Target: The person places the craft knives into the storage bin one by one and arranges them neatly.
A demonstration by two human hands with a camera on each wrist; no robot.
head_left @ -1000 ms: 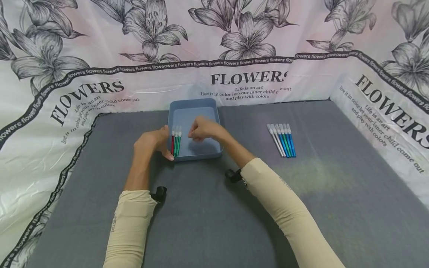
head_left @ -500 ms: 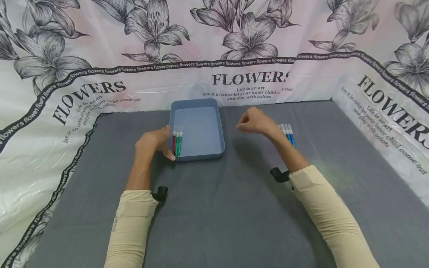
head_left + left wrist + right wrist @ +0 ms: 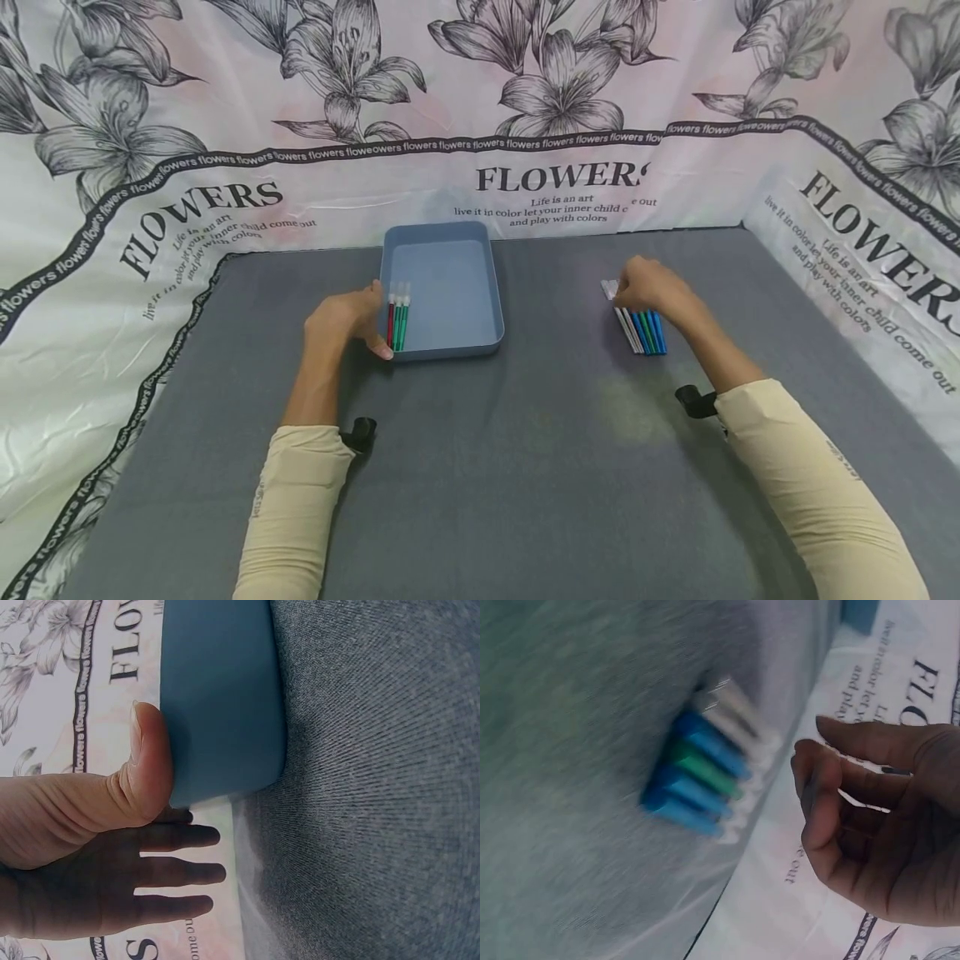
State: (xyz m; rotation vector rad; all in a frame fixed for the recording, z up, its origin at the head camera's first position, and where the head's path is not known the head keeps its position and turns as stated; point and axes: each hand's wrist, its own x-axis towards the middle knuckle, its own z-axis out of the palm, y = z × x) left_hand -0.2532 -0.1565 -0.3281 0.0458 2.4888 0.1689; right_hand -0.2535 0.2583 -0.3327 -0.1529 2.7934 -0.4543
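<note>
A blue-grey tray stands left of centre, with one red and two green marker pens lying side by side along its left wall. My left hand rests at the tray's near left corner; the left wrist view has its thumb against the tray wall and the other fingers straight. To the right, my right hand is over the capped ends of a row of marker pens with silvery-white, blue and green barrels. In the right wrist view its fingers are loosely bent, thumb apart from them, holding nothing; the pens look blurred.
Dark grey cloth covers the table. A white flower-printed sheet rises behind the tray and along both sides. Each forearm wears a beige sleeve and a black wrist camera.
My right hand has moved right from above the tray to the row of pens at the right. The left hand stays at the tray's corner, and the pens inside lie as before.
</note>
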